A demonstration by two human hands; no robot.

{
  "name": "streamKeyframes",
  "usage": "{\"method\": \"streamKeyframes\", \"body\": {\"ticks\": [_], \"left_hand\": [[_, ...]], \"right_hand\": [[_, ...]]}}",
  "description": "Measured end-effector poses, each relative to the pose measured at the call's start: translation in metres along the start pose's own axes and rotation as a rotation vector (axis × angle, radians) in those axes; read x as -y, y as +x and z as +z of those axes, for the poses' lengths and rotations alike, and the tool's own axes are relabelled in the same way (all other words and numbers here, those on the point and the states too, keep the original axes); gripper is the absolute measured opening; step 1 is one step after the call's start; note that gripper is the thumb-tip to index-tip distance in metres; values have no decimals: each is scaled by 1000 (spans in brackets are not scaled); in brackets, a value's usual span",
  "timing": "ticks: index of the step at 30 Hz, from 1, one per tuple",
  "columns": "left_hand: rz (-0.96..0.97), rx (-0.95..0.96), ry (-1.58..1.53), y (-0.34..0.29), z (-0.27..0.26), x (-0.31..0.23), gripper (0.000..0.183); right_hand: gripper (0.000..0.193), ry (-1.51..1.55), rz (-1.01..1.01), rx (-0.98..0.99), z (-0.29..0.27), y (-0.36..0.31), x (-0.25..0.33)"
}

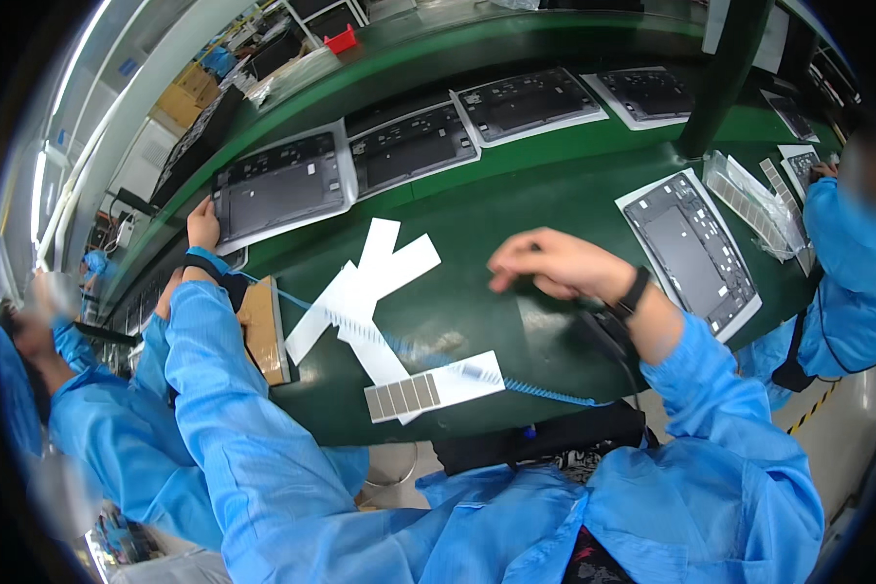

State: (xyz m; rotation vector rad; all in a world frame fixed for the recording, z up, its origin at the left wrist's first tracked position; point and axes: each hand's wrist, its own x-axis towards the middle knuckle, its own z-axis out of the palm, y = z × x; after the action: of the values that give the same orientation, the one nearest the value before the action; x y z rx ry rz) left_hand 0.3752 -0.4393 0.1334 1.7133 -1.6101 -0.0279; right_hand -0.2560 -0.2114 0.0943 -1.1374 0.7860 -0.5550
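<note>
The left hand (202, 226) grips the left edge of the panel (274, 192) at the green table (467, 209)'s far left; the right hand (560, 263) hovers empty, fingers loosely apart. The panel looks light, stiff and scratchable, best held by opposite edges.

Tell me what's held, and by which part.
The left hand holds the leftmost dark panel in the row by its left edge; the right hand holds nothing visible.

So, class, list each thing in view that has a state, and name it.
Left hand: at left panel's edge, grip unclear
Right hand: loosely curled, nothing visible in it
Back panels: lined up
Right panel: lying flat
White strips: loose, overlapping
Sticker strip: partly bare
Blue cord: stretched
Plastic wrap: crumpled
</note>
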Motion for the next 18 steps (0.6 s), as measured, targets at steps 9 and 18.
{"method": "streamKeyframes", "body": {"ticks": [9,18], "left_hand": [[-61,95,356,67,56,144,31],[-170,533,880,50,115,146,54]], "right_hand": [[22,-910,150,-494,12,-86,-36],[21,-1242,-15,-645,26,-79,-68]]}}
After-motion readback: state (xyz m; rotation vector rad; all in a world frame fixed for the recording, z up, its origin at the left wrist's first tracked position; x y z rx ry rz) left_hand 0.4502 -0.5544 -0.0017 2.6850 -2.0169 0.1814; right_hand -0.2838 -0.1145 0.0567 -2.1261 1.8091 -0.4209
